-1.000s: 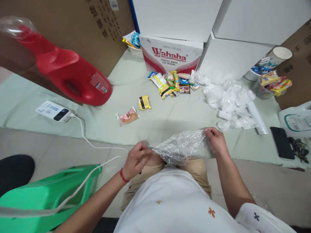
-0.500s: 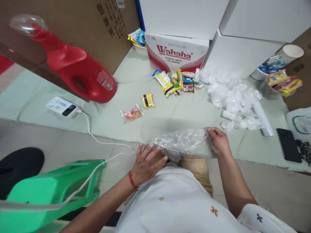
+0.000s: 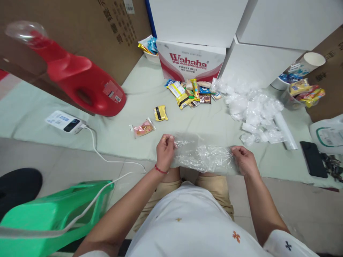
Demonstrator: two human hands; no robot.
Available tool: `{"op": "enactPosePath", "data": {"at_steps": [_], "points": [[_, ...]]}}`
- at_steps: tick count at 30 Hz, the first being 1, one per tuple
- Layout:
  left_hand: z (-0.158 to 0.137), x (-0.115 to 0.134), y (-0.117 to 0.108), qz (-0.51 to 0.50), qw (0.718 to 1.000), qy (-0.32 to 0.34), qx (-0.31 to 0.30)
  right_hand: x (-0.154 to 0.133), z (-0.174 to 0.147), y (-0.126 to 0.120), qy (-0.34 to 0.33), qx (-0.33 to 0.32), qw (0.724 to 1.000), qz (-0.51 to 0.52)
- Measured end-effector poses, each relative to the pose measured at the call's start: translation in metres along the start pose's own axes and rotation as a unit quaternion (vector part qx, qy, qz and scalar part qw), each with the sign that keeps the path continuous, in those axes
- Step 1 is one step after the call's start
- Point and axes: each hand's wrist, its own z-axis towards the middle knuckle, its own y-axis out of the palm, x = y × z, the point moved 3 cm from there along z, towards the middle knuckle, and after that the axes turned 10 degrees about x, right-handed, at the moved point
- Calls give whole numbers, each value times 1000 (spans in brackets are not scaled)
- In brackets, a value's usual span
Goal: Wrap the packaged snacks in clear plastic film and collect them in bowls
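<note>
- The person sits at the edge of a pale green floor mat (image 3: pixel 203 125), and a crumpled clear plastic bag (image 3: pixel 203 157) is stretched between both hands just above the knees, well short of the snacks; I'd judge the sideways pull is there to flatten the film and find its mouth
- The left hand (image 3: pixel 164 151) has thumb and fingertips (image 3: pixel 169 140) pinched together on the bag's upper left corner, lifted a little higher than the other side
- The right hand (image 3: pixel 243 160) grips the right edge, fingers curled shut on the film
- A small pink snack packet (image 3: pixel 142 128) and a yellow-and-black wrapped sweet (image 3: pixel 160 113) lie on the mat just beyond the left hand, apart from the bag
- Farther off, a heap of mixed wrapped snacks (image 3: pixel 191 93) sits before a red-and-white Wahaha carton (image 3: pixel 190 66)
- A loose pile of clear plastic bags (image 3: pixel 254 107) lies beyond the right hand, within easy reach as spares, I suppose
</note>
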Motion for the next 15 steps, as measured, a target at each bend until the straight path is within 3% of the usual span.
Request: {"op": "enactPosePath", "data": {"at_steps": [2,4,7,10,12,15], "points": [[15,-4,7,29,999,-7,18,3,-3,-9,5,-3,999,-39],[25,-4,13,78,996,16,33,-2,-7,-20,-40,25,993,-107],[30,-1,20,125,990,45,41,-22,-18,-31,-190,70,965,-165],[30,1,26,143,988,51,32,-42,-26,-17,-308,4,938,-159],[30,1,31,148,987,54,20,-47,-21,3,-311,-38,936,-162],[32,0,36,150,987,62,-9,-44,6,39,-227,-62,963,-129]]}}
